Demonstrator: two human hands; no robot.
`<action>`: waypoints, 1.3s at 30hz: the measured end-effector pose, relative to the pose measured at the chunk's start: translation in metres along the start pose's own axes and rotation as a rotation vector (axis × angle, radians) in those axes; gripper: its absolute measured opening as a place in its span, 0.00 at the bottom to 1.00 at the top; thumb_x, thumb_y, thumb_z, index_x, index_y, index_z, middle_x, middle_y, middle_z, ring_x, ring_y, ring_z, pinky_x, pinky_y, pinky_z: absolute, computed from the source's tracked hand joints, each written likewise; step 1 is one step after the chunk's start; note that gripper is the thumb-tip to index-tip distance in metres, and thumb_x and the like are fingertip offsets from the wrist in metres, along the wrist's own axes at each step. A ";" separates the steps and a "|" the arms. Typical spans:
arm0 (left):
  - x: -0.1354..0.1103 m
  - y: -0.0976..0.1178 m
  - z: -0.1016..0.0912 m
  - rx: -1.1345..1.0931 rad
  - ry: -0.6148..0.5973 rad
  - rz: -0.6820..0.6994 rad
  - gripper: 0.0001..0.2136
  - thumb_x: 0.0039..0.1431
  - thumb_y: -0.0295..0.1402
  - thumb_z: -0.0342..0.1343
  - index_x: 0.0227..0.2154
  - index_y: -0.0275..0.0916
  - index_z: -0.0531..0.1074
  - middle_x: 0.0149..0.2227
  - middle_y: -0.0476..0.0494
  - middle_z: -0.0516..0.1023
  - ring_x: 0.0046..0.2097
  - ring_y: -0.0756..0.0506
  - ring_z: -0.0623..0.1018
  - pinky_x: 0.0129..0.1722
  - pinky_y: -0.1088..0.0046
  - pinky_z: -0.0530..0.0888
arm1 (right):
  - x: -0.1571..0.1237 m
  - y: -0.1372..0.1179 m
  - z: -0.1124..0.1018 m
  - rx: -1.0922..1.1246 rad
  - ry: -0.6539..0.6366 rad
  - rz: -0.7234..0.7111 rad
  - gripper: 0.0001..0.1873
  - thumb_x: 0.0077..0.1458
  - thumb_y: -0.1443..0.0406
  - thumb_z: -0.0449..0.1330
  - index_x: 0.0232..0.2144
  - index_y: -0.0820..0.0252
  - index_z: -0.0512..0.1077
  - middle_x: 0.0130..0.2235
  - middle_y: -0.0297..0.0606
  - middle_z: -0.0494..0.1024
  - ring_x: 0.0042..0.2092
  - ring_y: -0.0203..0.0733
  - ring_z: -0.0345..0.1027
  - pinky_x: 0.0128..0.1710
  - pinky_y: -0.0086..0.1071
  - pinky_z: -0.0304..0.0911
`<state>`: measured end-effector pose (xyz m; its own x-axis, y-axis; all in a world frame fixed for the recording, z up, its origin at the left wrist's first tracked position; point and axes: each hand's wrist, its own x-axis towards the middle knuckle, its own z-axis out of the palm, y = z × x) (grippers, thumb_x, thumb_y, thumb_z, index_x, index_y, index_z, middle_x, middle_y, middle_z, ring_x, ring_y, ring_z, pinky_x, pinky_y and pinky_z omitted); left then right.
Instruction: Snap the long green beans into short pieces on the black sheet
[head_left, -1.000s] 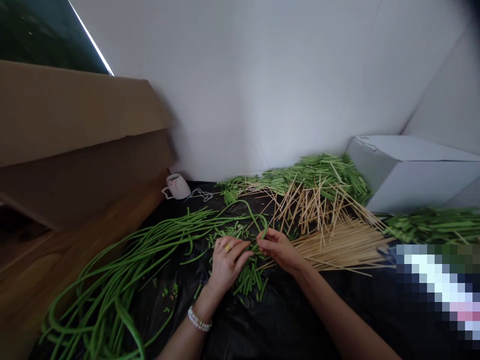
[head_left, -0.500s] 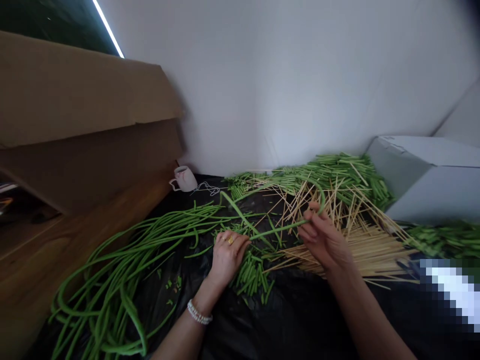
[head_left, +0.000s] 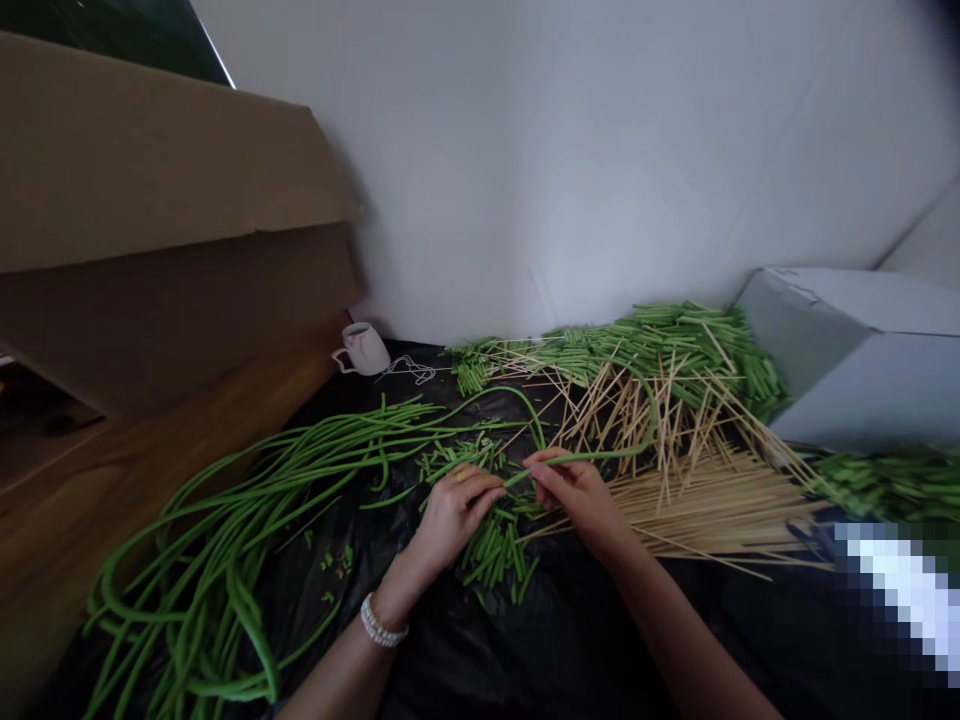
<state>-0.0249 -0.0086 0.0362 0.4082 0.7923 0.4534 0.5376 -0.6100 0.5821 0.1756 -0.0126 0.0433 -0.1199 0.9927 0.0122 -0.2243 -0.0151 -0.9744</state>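
A long green bean stretches between my two hands over the black plastic sheet. My left hand, with a ring and a bead bracelet, pinches it near one end. Just to the right, my right hand grips the same bean between thumb and fingers, and its free length curls up and away beyond that hand. Under my left hand lies a heap of short cut bean pieces. Whole long beans spread out to the left. Thin wooden sticks lie right of my right hand.
At the back, a large pile of cut beans rests against the wall, near a white box. A white mug stands beside a tangled string. A cardboard box fills the upper left. More cut beans lie far right.
My right hand has moved left along the bean, close to my left hand. The bean's free length has swung round, and the view has shifted slightly.
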 end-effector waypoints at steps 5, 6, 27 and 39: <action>0.023 0.010 -0.017 -0.222 -0.242 -0.288 0.16 0.64 0.42 0.50 0.31 0.40 0.79 0.32 0.47 0.80 0.36 0.46 0.77 0.38 0.71 0.72 | 0.002 0.003 -0.007 0.036 0.038 0.019 0.16 0.47 0.52 0.66 0.31 0.58 0.75 0.20 0.30 0.71 0.23 0.32 0.60 0.24 0.28 0.56; 0.028 0.010 -0.022 -0.282 -0.226 -0.340 0.16 0.63 0.42 0.51 0.31 0.39 0.79 0.33 0.47 0.81 0.37 0.46 0.77 0.40 0.71 0.72 | 0.002 0.004 -0.008 0.061 0.034 0.027 0.16 0.47 0.52 0.66 0.31 0.58 0.75 0.21 0.30 0.71 0.23 0.32 0.60 0.23 0.28 0.55; 0.039 -0.011 -0.008 -0.710 -0.504 -0.482 0.20 0.56 0.48 0.57 0.27 0.34 0.78 0.21 0.51 0.68 0.23 0.54 0.62 0.23 0.78 0.57 | -0.002 0.009 -0.002 0.004 -0.103 0.053 0.14 0.50 0.54 0.66 0.32 0.58 0.74 0.22 0.29 0.72 0.24 0.30 0.63 0.25 0.25 0.57; 0.036 -0.005 -0.014 -0.702 -0.533 -0.492 0.11 0.51 0.40 0.63 0.30 0.36 0.80 0.23 0.50 0.73 0.25 0.53 0.66 0.24 0.78 0.61 | -0.002 0.006 -0.001 -0.002 -0.009 -0.017 0.11 0.47 0.57 0.68 0.32 0.57 0.76 0.23 0.29 0.72 0.24 0.31 0.63 0.25 0.26 0.58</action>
<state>-0.0230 0.0229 0.0588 0.6269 0.7516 -0.2051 0.2493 0.0559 0.9668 0.1754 -0.0143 0.0377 -0.1245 0.9917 0.0311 -0.2248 0.0023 -0.9744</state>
